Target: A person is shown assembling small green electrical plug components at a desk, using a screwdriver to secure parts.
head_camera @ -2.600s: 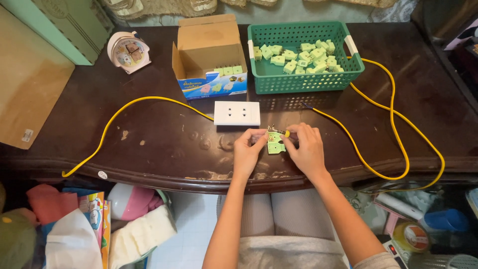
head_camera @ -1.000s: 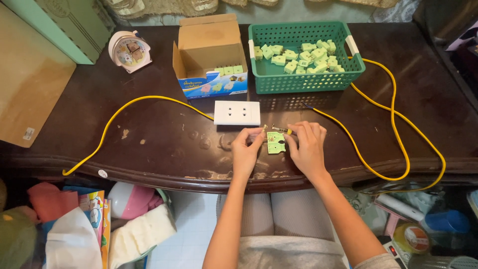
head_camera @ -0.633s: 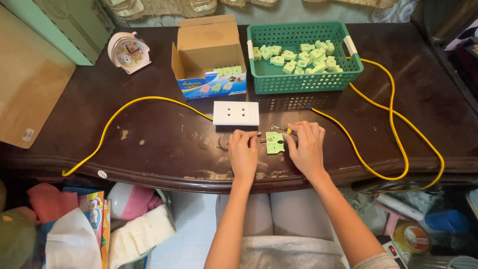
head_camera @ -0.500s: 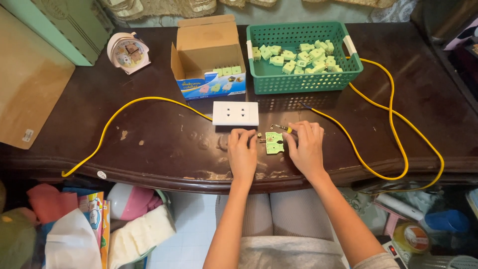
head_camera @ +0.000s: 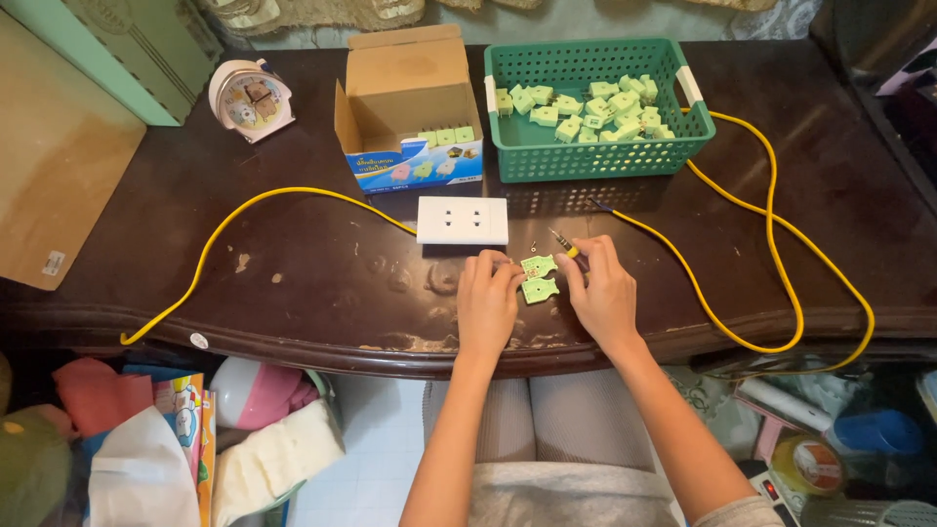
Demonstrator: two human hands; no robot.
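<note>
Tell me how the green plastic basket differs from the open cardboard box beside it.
The green plastic mesh basket is wider than the open brown cardboard box and has perforated walls; the box's walls are solid. The basket holds a loose heap of pale green plastic parts; the box shows only a short row of them. Both stand on the dark wooden table, at its back.

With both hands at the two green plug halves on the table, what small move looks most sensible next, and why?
Probably press the two green plug halves together. They lie apart, touching, between the left hand and right hand, fingertips on them. A small screw lies loose by the white socket plate, and the right hand has a small screwdriver.
</note>
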